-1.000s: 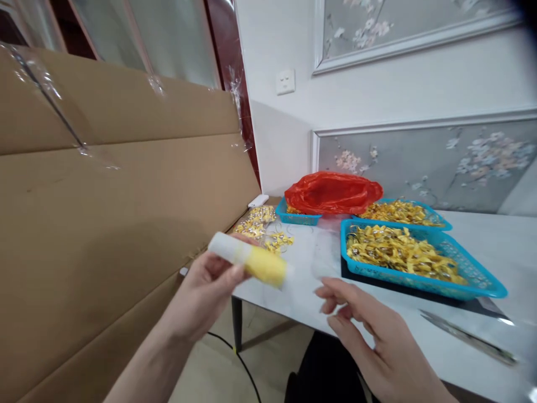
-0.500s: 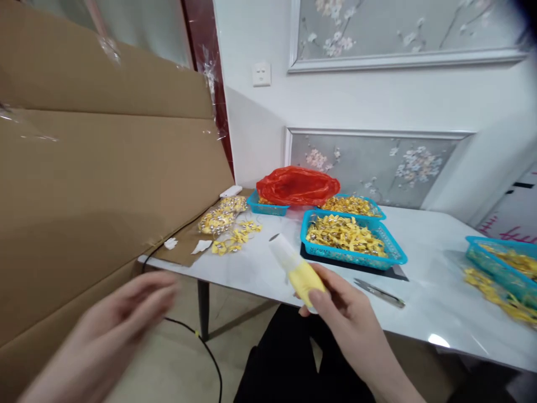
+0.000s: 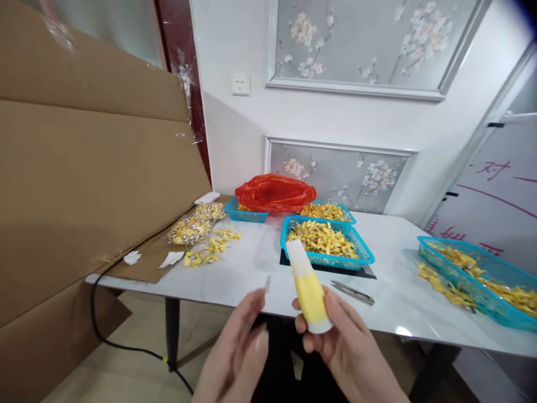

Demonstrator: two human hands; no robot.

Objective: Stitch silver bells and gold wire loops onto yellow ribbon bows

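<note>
My right hand [image 3: 346, 341] is closed around the lower part of a white tapered spool [image 3: 309, 291] wound with yellow thread. Its bare white end points up and away, leaning left. My left hand [image 3: 241, 347] is just to the left of the spool, apart from it. The left fingers are stretched out and thumb and fingers are separated, with nothing held between them. Thread snips [image 3: 352, 292] lie on the table to the right, beyond my right hand. A blue basket [image 3: 327, 260] full of yellow ribbon pieces with silver bells stands behind the spool.
A red plastic bag [image 3: 274, 193] sits over a blue basket at the back. Bagged yellow pieces [image 3: 195, 224], loose ones [image 3: 212, 249] and white scraps [image 3: 171, 259] are at the left. Cardboard [image 3: 92, 184] walls that side. Another blue basket [image 3: 482, 291] stands right.
My left hand has moved right, close to the spool. The spool has tilted more upright in my right hand. The view has turned to the right.
</note>
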